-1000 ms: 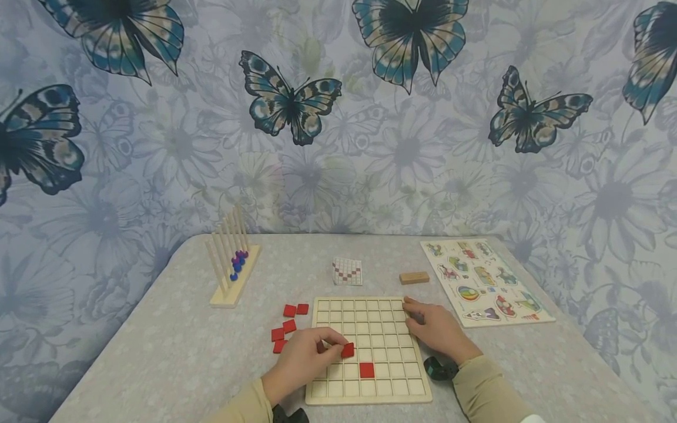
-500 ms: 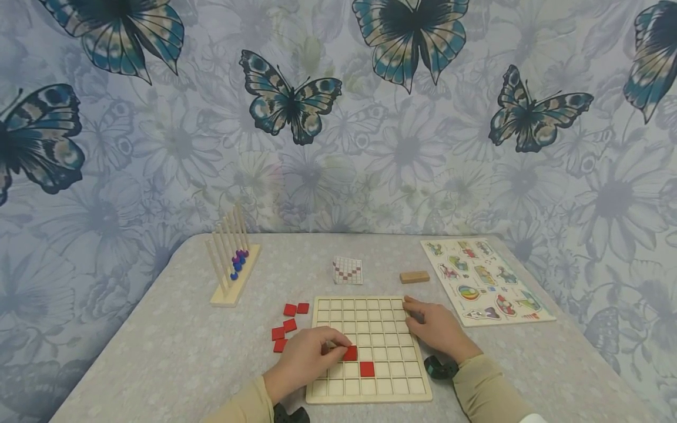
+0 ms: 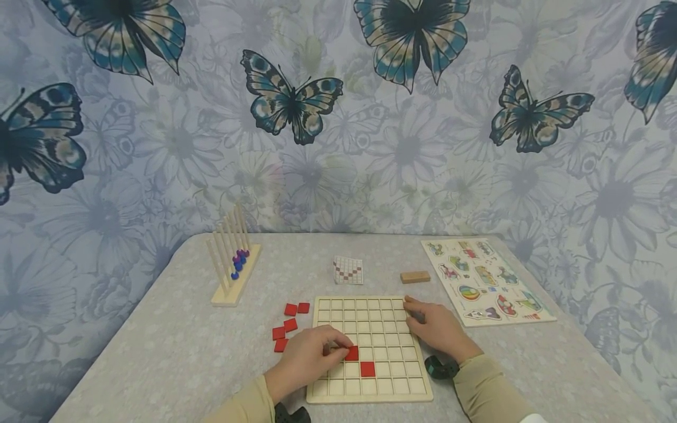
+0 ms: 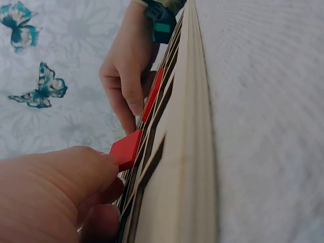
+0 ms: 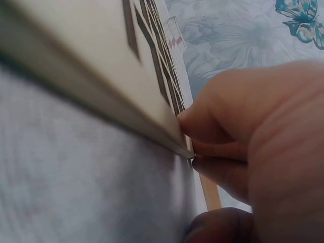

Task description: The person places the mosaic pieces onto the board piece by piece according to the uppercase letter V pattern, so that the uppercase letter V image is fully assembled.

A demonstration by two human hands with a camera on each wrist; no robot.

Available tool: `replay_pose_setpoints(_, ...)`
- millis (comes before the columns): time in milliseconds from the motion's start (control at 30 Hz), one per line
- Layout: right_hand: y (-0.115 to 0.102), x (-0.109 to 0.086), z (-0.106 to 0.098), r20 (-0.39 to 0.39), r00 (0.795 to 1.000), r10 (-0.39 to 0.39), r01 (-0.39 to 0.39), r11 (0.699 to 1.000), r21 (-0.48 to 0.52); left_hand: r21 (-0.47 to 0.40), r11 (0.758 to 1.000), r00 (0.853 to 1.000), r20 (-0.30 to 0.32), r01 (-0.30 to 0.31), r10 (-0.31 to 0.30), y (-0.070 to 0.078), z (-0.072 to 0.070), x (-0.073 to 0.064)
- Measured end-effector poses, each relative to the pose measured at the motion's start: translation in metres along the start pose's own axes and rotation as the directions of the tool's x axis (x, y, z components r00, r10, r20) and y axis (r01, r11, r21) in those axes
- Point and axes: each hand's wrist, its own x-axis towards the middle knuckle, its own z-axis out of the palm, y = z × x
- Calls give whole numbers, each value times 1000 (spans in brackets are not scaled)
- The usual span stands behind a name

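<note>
A pale wooden grid board (image 3: 391, 386) lies on the table. My left hand (image 3: 308, 356) pinches a red square tile (image 3: 352, 353) between thumb and fingers. In the left wrist view the held tile (image 4: 126, 150) stands tilted at the grid's ridges. One cell to the right and a row nearer, another red tile (image 3: 367, 369) lies flat in the grid. At the board's right edge, toward its far corner, my right hand (image 3: 439, 330) grips the rim; the right wrist view has the thumb (image 5: 197, 124) on top and a finger at the side.
Several loose red tiles (image 3: 290, 324) lie left of the board. Behind it are a small pattern card (image 3: 348, 271) and a wooden block (image 3: 415, 277). A peg stand (image 3: 227, 294) with beads stands at the back left, a picture puzzle board (image 3: 489, 282) at the right.
My left hand has moved the red tile slightly right and down onto the grid, where it now looks flatter from above. The right hand has stayed on the board's edge.
</note>
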Motion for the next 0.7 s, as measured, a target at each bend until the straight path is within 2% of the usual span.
replay_pose_setpoints(200, 0, 1, 1, 6, 1000, 4, -4, 1000, 4, 36, 999, 999, 37, 4, -5, 0, -1, 1)
replay_pose_setpoints(700, 1, 1, 1, 16, 1000, -2, 3, 1000, -6, 102, 994, 997, 61, -41, 35, 5, -3, -3)
